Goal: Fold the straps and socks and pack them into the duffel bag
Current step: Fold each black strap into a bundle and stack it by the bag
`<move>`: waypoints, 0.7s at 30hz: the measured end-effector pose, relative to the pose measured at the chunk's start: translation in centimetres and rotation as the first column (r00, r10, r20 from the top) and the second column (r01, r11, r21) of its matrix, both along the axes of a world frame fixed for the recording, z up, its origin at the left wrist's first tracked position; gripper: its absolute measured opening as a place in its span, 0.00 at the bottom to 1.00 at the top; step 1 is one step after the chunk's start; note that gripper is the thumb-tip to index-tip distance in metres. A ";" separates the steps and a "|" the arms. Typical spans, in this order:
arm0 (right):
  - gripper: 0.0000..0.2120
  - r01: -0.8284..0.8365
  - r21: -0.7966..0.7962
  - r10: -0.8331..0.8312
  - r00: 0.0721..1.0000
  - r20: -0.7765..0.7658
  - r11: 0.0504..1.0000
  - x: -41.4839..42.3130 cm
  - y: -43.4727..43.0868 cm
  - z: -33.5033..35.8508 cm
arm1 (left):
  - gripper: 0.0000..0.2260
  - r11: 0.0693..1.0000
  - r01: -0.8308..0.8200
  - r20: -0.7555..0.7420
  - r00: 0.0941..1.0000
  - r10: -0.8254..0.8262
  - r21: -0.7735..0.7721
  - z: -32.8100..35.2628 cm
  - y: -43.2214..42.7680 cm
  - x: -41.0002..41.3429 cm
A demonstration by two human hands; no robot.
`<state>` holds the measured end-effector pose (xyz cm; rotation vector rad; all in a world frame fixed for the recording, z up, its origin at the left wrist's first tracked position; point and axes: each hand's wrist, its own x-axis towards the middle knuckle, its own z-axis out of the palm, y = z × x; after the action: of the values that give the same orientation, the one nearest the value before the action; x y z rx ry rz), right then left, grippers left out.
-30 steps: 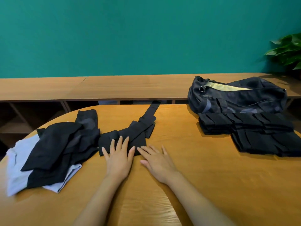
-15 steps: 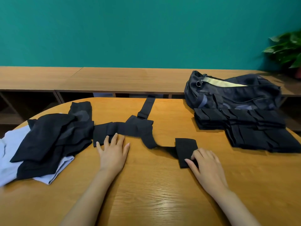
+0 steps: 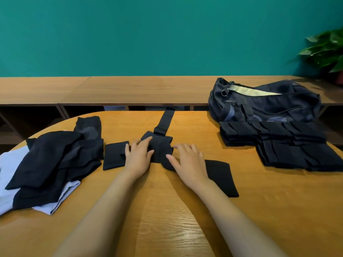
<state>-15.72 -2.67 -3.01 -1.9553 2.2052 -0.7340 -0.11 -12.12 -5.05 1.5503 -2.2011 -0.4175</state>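
A black strap [image 3: 159, 147] lies spread across the middle of the round wooden table [image 3: 185, 219], one arm running to the far edge, one wide end to the left, one to the right. My left hand [image 3: 138, 156] lies flat on the strap's centre and left arm. My right hand [image 3: 187, 160] rests with straight fingers on the right arm, beside the centre pad. A dark duffel bag [image 3: 263, 102] lies at the far right, its zip open on a pale lining. Folded black pieces [image 3: 287, 145] are stacked in front of it.
A loose heap of black socks and straps [image 3: 55, 156] on light blue cloth [image 3: 11, 164] lies at the left of the table. A long wooden shelf [image 3: 111, 89] runs behind, against a teal wall. A green plant [image 3: 326, 49] stands at the far right.
The strap's right end has been drawn out further to the right and laid flat. Both hands have come in to the strap's centre; the right hand moved left off the end piece.
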 end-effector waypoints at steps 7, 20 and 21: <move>0.20 0.058 0.232 -0.120 0.958 0.260 0.971 0.1 -6.0 0.2 | 0.20 0.986 0.168 0.115 0.979 -0.167 0.008 -0.1 -0.9 -0.4; 0.04 0.056 -0.128 0.039 0.768 0.640 0.990 -2.2 -3.3 2.1 | 0.15 0.908 0.356 -0.050 0.934 -0.354 0.223 2.0 -1.6 -1.4; 0.05 0.056 -0.137 0.047 0.760 0.648 0.989 -2.3 -2.9 2.3 | 0.15 0.911 0.355 -0.044 0.934 -0.354 0.209 2.1 -1.5 -1.5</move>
<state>-18.06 -5.60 -0.69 -1.4135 1.7507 -1.3668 -1.65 -13.65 -2.92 1.2374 -2.5081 -0.7916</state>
